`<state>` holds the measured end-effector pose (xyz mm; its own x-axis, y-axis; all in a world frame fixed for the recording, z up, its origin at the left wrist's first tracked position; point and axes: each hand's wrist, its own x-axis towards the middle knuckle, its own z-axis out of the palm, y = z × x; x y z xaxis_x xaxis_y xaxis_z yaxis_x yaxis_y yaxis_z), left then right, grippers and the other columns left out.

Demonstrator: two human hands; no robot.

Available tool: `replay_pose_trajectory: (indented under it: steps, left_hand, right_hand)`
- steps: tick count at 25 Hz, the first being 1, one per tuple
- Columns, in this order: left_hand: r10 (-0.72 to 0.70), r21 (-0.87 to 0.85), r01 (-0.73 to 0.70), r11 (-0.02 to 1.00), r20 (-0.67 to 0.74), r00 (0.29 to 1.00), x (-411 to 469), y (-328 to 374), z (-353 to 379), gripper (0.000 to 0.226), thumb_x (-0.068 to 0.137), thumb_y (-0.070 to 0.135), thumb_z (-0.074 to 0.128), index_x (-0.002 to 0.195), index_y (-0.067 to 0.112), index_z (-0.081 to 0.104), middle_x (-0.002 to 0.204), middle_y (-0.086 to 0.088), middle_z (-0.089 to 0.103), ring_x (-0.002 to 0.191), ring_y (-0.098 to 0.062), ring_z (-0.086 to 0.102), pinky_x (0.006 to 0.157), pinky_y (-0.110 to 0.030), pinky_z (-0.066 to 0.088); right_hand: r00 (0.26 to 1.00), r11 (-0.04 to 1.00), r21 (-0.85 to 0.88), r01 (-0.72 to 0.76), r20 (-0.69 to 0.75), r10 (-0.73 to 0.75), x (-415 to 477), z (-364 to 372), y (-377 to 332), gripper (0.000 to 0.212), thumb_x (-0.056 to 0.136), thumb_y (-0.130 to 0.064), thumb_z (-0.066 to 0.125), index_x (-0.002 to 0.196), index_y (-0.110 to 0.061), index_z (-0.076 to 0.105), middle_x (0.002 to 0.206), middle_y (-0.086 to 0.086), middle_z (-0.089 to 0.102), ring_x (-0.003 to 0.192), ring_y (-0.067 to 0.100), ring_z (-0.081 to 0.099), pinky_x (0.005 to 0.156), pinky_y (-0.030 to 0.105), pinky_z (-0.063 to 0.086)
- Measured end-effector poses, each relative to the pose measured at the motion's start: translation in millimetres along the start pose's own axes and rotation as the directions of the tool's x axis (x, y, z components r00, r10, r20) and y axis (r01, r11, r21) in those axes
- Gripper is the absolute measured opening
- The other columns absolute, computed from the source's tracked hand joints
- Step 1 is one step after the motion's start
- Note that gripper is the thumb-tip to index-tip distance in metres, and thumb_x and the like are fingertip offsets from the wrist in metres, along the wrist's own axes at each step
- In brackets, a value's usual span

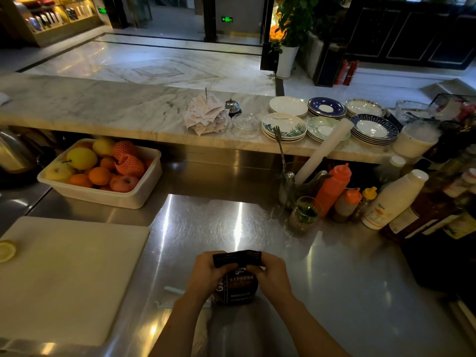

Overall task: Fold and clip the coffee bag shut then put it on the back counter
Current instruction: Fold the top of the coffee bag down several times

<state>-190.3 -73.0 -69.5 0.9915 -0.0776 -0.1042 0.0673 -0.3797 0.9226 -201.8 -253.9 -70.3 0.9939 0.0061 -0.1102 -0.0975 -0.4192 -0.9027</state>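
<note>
A dark coffee bag (238,287) with white lettering stands upright on the steel worktop (334,292) near the front edge. My left hand (207,273) grips the left side of its top and my right hand (273,275) grips the right side. The top flap (237,257) is bent over between my fingers. A white clip (175,291) lies on the steel just left of the bag, partly hidden behind my left forearm.
A white cutting board (67,276) with a lemon piece (6,251) lies at the left. A tub of fruit (103,171) stands behind it. Sauce bottles (334,189) and jars crowd the right. The raised marble counter (103,109) behind carries receipts, a bell and stacked plates (327,119).
</note>
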Motion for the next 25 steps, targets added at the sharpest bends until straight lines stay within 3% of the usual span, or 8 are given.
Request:
replay_pose_trajectory:
  steps: [3, 8, 11, 15, 19, 22, 25]
  left_hand:
    - [0.032, 0.079, -0.04, 0.996, 0.105, 0.994, 0.8, -3.7, -12.3, 0.003, 0.08, 0.015, 0.074, 0.078, 0.013, 0.075, 0.064, 0.004, 0.07, 0.061, -0.002, 0.064, 0.06, -0.017, 0.047]
    - [0.034, 0.121, -0.044, 0.992, 0.082, 0.996, -6.2, -7.8, -21.3, 0.009, 0.076, 0.012, 0.077, 0.085, 0.013, 0.077, 0.062, 0.016, 0.068, 0.063, 0.006, 0.064, 0.062, -0.01, 0.044]
    - [0.055, 0.128, -0.066, 0.99, 0.09, 0.994, -9.8, -3.4, -25.1, 0.01, 0.079, 0.009, 0.074, 0.083, 0.018, 0.076, 0.057, 0.025, 0.065, 0.063, 0.008, 0.063, 0.062, -0.009, 0.044]
    - [0.072, -0.013, -0.074, 0.997, -0.103, 0.992, -17.0, 5.5, -34.3, 0.015, 0.078, 0.003, 0.073, 0.084, 0.017, 0.075, 0.064, 0.018, 0.07, 0.067, 0.005, 0.067, 0.064, -0.008, 0.048]
    - [0.003, -0.239, -0.057, 0.969, -0.22, 0.975, -31.5, 7.5, -50.8, 0.026, 0.078, -0.004, 0.071, 0.091, 0.019, 0.074, 0.078, 0.017, 0.076, 0.079, -0.003, 0.072, 0.071, -0.016, 0.053]
    - [-0.005, -0.247, -0.072, 0.966, -0.295, 0.955, -45.7, 3.6, -66.4, 0.028, 0.078, -0.002, 0.071, 0.089, 0.024, 0.075, 0.08, 0.016, 0.077, 0.079, -0.005, 0.072, 0.072, -0.02, 0.054]
    - [-0.019, -0.257, -0.088, 0.962, -0.387, 0.922, -61.5, -2.1, -87.3, 0.026, 0.077, -0.003, 0.072, 0.092, 0.018, 0.075, 0.076, 0.018, 0.076, 0.076, -0.003, 0.07, 0.073, -0.022, 0.055]
  right_hand:
    - [0.999, 0.999, -0.016, -0.041, -0.016, 0.041, 2.8, 3.7, 2.4, 0.019, 0.08, -0.008, 0.069, 0.09, -0.022, 0.076, 0.085, -0.007, 0.076, 0.084, 0.004, 0.07, 0.079, 0.027, 0.059]
    - [0.997, 0.998, 0.024, -0.055, -0.043, 0.056, -3.2, 2.6, -4.7, 0.013, 0.079, -0.003, 0.07, 0.073, -0.014, 0.072, 0.07, -0.001, 0.071, 0.068, 0.003, 0.067, 0.062, 0.017, 0.05]
    - [0.997, 0.999, 0.022, -0.03, -0.071, 0.032, -1.5, -5.1, -11.5, 0.02, 0.078, -0.003, 0.07, 0.062, -0.014, 0.066, 0.064, 0.003, 0.065, 0.061, 0.003, 0.06, 0.059, 0.018, 0.046]
    - [0.998, 0.999, -0.01, 0.053, 0.02, -0.053, 9.9, -9.3, -32.7, 0.003, 0.078, -0.01, 0.074, 0.08, -0.012, 0.074, 0.08, 0.005, 0.074, 0.08, 0.014, 0.07, 0.074, 0.028, 0.056]
    - [0.988, 0.994, 0.045, 0.096, 0.113, -0.101, 10.9, -0.2, -55.0, 0.02, 0.08, -0.011, 0.074, 0.1, -0.012, 0.074, 0.097, 0.001, 0.075, 0.094, 0.012, 0.07, 0.088, 0.029, 0.057]
    - [0.977, 0.989, 0.08, 0.127, 0.16, -0.139, 9.7, 15.4, -63.4, 0.024, 0.081, -0.014, 0.075, 0.104, -0.018, 0.068, 0.103, -0.004, 0.072, 0.101, 0.012, 0.068, 0.092, 0.028, 0.054]
    - [0.968, 0.983, 0.144, 0.116, 0.205, -0.144, 9.0, 36.8, -60.5, 0.032, 0.082, -0.019, 0.075, 0.112, -0.02, 0.064, 0.112, -0.004, 0.07, 0.107, 0.011, 0.065, 0.093, 0.029, 0.054]
